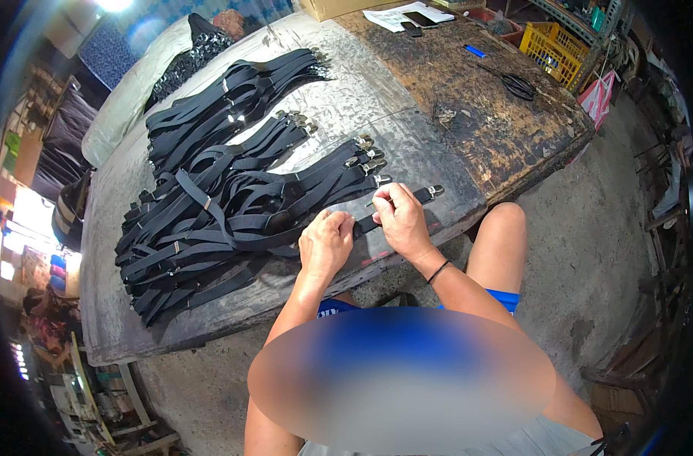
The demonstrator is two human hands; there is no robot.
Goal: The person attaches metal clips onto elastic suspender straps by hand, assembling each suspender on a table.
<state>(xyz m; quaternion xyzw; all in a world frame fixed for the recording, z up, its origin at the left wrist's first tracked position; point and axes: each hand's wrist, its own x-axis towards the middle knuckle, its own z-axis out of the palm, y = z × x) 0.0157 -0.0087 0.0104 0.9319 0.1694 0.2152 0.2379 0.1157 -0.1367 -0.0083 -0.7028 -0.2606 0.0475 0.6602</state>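
Note:
Near the table's front edge, my left hand is closed in a pinch on a black suspender strap. To its right, my right hand is closed too, thumb against fingertips, over the same strap; a small thin piece shows at its fingertips, too small to name. Past my right hand the strap ends in a silver metal clip lying on the table. Left of my hands spreads a large pile of black suspender straps with metal sliders. Several metal clips line the pile's right end.
A farther bundle of black straps lies behind the pile. On the worn table are scissors, a blue object, papers and a phone. A yellow crate stands beyond the right edge. A pale sack sits far left.

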